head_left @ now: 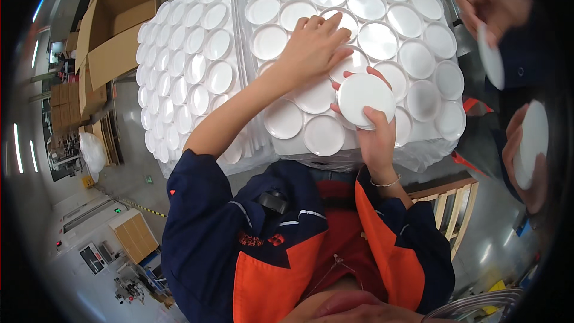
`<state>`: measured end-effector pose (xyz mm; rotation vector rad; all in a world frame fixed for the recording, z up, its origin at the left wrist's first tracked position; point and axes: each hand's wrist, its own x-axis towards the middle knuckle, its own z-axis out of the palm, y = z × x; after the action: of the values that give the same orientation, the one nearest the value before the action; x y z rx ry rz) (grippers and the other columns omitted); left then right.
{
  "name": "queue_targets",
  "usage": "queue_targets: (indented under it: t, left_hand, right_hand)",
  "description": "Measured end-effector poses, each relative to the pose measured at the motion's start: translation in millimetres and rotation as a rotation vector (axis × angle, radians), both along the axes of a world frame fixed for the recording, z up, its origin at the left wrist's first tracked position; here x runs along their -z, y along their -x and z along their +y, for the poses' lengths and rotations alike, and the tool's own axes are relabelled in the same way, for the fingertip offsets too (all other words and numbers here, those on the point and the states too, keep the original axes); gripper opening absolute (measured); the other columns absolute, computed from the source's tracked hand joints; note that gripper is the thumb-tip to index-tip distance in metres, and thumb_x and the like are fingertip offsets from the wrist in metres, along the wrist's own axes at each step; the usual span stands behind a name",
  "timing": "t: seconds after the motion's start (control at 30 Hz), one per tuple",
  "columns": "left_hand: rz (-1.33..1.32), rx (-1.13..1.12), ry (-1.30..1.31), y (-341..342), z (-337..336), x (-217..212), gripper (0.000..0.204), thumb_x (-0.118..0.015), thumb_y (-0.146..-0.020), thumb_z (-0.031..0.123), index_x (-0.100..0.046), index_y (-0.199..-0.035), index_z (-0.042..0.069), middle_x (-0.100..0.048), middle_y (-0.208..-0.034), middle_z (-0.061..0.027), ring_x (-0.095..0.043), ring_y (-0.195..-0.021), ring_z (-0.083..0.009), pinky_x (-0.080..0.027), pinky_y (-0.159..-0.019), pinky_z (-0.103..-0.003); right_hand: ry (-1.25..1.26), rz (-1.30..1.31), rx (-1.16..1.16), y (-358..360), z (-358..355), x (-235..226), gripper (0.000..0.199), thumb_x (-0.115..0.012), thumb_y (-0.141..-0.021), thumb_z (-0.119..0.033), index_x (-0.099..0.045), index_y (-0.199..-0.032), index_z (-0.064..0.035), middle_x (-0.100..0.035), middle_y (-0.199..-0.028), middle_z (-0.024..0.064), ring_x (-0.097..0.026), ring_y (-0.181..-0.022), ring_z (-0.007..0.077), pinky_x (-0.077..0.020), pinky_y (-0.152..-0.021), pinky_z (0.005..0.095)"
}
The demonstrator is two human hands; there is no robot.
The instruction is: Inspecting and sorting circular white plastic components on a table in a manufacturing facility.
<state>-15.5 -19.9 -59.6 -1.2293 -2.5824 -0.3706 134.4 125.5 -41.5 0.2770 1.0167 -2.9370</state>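
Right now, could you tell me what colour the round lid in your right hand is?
The round lid in the right hand is plain white, clearest in the head view.

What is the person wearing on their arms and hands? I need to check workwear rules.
Both hands, left hand and right hand, are bare, without gloves. Dark navy sleeves are pushed up; the jacket has orange panels. A thin bracelet circles the right wrist.

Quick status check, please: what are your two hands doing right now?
Left hand flat on the packed white discs. Right hand grips one white disc. Another person's hands alongside, holding discs too.
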Motion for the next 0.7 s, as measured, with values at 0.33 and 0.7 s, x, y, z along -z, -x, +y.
queue_targets:
  t: [0.33,0.7]
  left_hand:
    - [-0.22,-0.099,-0.176,6,12,-6,0.033,-0.056,-0.1,0.029,-0.064,-0.119,0.004,-0.063,-0.126,-0.0159,-0.06,-0.107,-0.0345,-0.04,-0.102,-0.047]
    - [-0.568,-0.258,-0.73,29,-18,-60,0.015,-0.069,-0.091,0.009,-0.077,-0.098,0.0,-0.076,-0.088,-0.0096,-0.068,-0.076,-0.0156,-0.052,-0.068,-0.029]
  right_hand:
    - [-0.125,-0.04,0.033,17,-5,-6,0.059,-0.051,-0.094,-0.007,-0.032,-0.149,-0.0026,-0.051,-0.138,0.0213,-0.058,-0.124,0.0369,-0.0594,-0.091,0.0488]
    - [-0.132,-0.026,0.164,27,-10,4,0.055,-0.057,-0.096,-0.004,-0.035,-0.146,-0.0005,-0.057,-0.13,0.0191,-0.065,-0.112,0.034,-0.0639,-0.08,0.0461]
